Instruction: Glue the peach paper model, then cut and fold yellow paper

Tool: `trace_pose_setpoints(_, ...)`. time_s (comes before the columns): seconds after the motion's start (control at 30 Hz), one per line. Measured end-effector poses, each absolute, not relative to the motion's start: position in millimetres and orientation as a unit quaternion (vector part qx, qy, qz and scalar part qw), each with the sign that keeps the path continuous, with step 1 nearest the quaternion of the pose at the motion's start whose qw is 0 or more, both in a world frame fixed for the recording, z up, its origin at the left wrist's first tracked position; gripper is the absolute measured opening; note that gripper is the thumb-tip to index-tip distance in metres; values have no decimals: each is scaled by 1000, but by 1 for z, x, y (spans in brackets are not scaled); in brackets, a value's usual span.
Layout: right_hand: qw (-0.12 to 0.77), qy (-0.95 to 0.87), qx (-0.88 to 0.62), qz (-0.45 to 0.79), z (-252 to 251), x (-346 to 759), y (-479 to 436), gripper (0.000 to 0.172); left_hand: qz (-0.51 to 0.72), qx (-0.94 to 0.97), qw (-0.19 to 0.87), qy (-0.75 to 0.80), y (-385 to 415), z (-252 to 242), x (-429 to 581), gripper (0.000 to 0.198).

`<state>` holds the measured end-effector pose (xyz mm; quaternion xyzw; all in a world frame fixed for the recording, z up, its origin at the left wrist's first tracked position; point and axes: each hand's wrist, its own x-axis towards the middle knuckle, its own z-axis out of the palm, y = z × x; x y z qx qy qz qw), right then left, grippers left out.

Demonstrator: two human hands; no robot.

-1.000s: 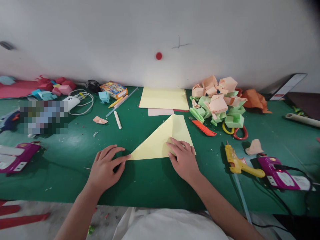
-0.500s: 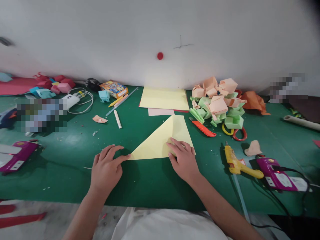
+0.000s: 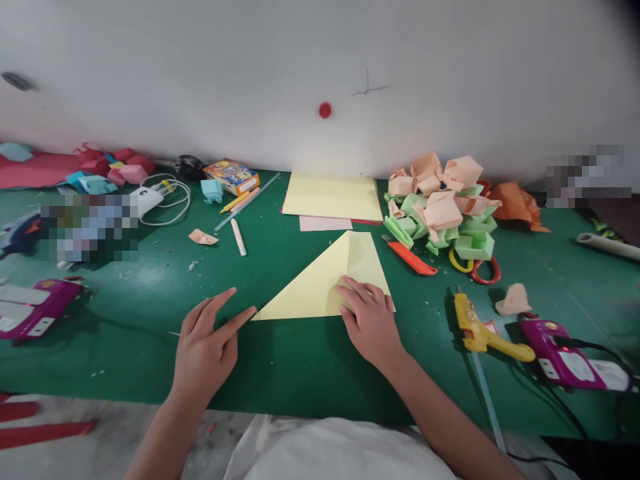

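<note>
A pale yellow sheet of paper (image 3: 313,287) lies folded on the green table, with a long slanted edge and a pointed corner at the left. My right hand (image 3: 369,319) rests on its right part, fingers spread and lying on the paper, covering some of its lower right edge. Beside the pointed left corner is my left hand (image 3: 210,343), its index finger stretched out to the tip and the other fingers apart. Whether that fingertip touches the corner I cannot tell. Neither hand grasps anything.
Behind the paper lies a stack of yellow sheets (image 3: 333,195). Toward the right are folded paper shapes (image 3: 443,210), an orange cutter (image 3: 413,259), scissors (image 3: 485,269), a yellow glue gun (image 3: 480,327) and a purple power strip (image 3: 560,353). A crayon box (image 3: 231,176) stands back left.
My left hand has shifted slightly left, its index finger moving off the paper's corner to the very tip. My right hand stays on the paper. The view has turned slightly.
</note>
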<state>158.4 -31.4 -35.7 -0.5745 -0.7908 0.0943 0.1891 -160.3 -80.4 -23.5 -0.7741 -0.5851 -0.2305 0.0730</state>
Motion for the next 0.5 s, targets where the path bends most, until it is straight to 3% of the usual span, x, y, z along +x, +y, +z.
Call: trace_pose_setpoints(0.5, 181, -789, -580, 92, -35, 159, -32, 39, -259, -781, 116, -556, -85, -21, -157, 44)
